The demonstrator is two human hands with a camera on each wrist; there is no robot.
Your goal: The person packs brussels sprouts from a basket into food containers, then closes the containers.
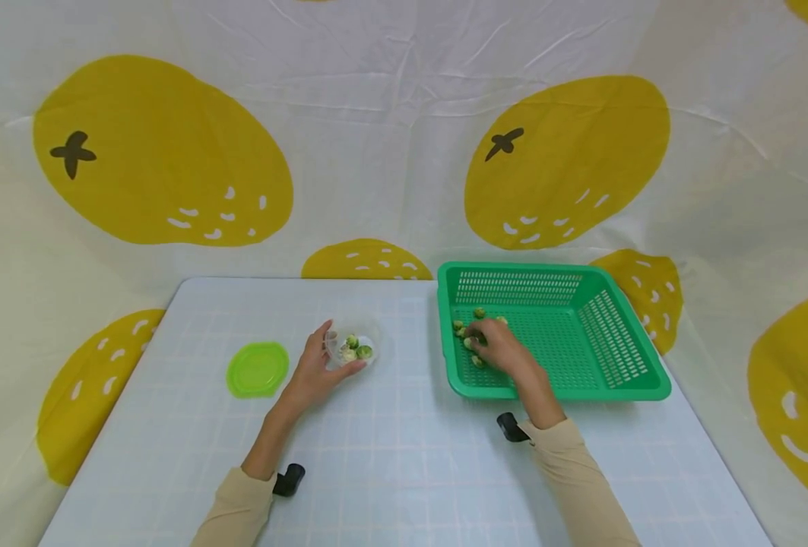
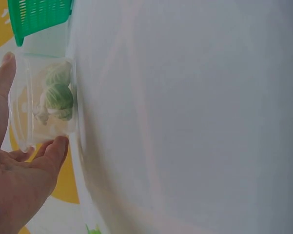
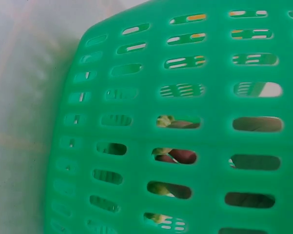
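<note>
My left hand (image 1: 316,374) holds a small clear plastic container (image 1: 375,334), thumb on the near side and fingers on the far side. Inside it lie a few Brussels sprouts (image 1: 365,352), also visible through the wall in the left wrist view, where the hand (image 2: 27,180) spans the container (image 2: 34,129). My right hand (image 1: 502,348) reaches into the left part of a green plastic basket (image 1: 554,393), its curled fingers pinching a Brussels sprout (image 1: 468,343). Several other sprouts (image 1: 480,312) lie around it. In the right wrist view, the basket wall (image 3: 209,141) mostly hides the fingers.
A bright green lid (image 1: 258,370) lies flat on the table (image 1: 390,463), left of the container. The basket stands at the table's right rear. Behind the table hangs a pale curtain (image 1: 376,152) printed with large yellow fruit.
</note>
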